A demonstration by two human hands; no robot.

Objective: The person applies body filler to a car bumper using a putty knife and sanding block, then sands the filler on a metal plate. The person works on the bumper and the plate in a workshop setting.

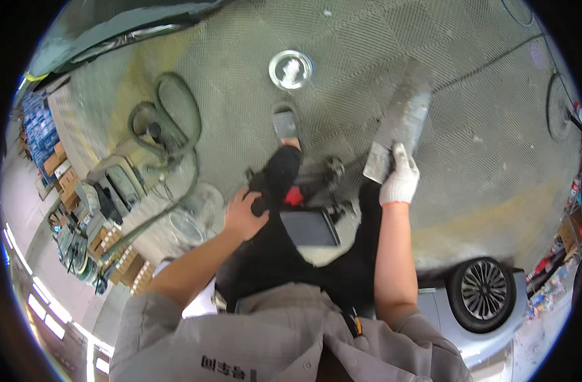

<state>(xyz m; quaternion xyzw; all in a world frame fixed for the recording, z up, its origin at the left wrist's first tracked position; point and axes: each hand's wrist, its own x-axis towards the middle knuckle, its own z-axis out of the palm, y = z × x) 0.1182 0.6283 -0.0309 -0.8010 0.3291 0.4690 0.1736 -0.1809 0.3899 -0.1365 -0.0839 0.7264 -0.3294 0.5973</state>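
Fingers of the gloved right hand [399, 180] are closed around the near end of a long grey sanding block [400, 121], held out over the patterned floor [494, 165]. Bare left hand [243, 215] rests curled on the black-trousered knee [275, 184], gripping nothing.

Along the left rim of the view, stacked blue packages [37, 127] fill shelving at the upper left, their faces a bright blue with pale patches. Just below them sit a few brown cardboard boxes [60, 167], closed and roughly cube-shaped. Lower down the left side, more brown cartons [122, 262] stand in an uneven pile beside the floor equipment. At the far right edge another brown cardboard box [568, 233] rests on the floor, with small red and multicoloured containers [548, 288] crowded below it, too small to tell apart.
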